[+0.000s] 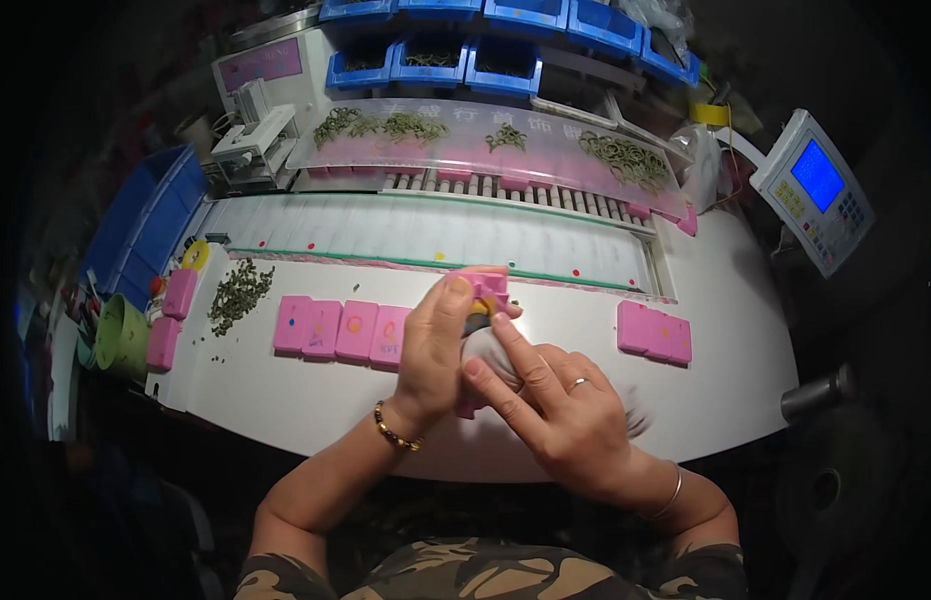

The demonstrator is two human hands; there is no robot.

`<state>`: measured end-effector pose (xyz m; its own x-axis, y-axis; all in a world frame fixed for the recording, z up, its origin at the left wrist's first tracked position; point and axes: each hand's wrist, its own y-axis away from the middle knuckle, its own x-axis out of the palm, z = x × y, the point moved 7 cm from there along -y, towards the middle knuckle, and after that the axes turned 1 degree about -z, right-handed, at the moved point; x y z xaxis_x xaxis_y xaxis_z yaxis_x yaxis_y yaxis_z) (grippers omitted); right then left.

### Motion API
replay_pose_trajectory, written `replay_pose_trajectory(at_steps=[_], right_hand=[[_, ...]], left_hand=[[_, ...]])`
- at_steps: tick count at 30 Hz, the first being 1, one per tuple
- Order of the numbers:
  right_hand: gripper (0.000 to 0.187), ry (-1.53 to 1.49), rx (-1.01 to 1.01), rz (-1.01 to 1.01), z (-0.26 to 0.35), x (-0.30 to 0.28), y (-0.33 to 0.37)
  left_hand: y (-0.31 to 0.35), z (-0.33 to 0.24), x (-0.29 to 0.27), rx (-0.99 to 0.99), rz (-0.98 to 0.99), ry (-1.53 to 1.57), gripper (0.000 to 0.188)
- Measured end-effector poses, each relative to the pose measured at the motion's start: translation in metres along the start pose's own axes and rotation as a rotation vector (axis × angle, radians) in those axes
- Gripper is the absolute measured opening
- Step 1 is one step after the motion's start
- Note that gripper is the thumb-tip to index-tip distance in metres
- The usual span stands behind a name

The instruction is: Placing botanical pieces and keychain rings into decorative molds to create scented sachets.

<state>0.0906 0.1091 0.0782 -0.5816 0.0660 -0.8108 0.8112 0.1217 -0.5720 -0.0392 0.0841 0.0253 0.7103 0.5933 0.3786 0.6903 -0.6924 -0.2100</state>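
Item: pink block (482,287), small and roughly rectangular, held above the near middle of the white worktable (315,400), just in front of the conveyor belt (425,232). Its long axis seems to run left to right across the view, tilted slightly; much of it is hidden by the fingers, so its facing end cannot be told. Left hand (433,350): fingers closed around the block, thumb pressed along its left side; beaded bracelet (395,430) at the wrist. Right hand (560,405): index and middle fingers stretched toward the block's lower right edge, tips touching a small dark and yellow part (476,318) beneath it; the remaining fingers curled; ring on one finger, thin bangle (670,495) at the wrist. Left of the hands: row of pink blocks (340,329) lying flat, side by side, long axes pointing away from the person. Right: pair of pink blocks (653,332), well apart from the hands. Far left: heap of green rings (237,292). Beyond the belt: clear shelf (485,150) bearing more green rings; blue bins (505,45) above; keypad terminal with a blue screen (813,190) at right.
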Motion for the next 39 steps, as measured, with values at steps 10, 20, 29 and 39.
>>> replay_pose_trajectory(at_steps=[10,20,29,39], right_hand=[[0.051,0.071,0.26,0.338,-0.072,0.037,0.063],[0.033,-0.47,0.075,-0.246,-0.006,0.01,0.02],[0.029,-0.337,0.04,-0.319,-0.021,0.011,0.026],[0.039,-0.886,0.434,-0.309,-0.049,0.017,0.033]], left_hand=[[0.002,0.02,-0.018,-0.183,0.063,0.334,0.042],[0.014,0.035,0.003,-0.324,0.077,0.413,0.048],[0.022,0.014,-0.003,0.037,0.154,-0.045,0.028],[0.051,-0.001,0.021,0.341,0.159,-0.407,0.035]])
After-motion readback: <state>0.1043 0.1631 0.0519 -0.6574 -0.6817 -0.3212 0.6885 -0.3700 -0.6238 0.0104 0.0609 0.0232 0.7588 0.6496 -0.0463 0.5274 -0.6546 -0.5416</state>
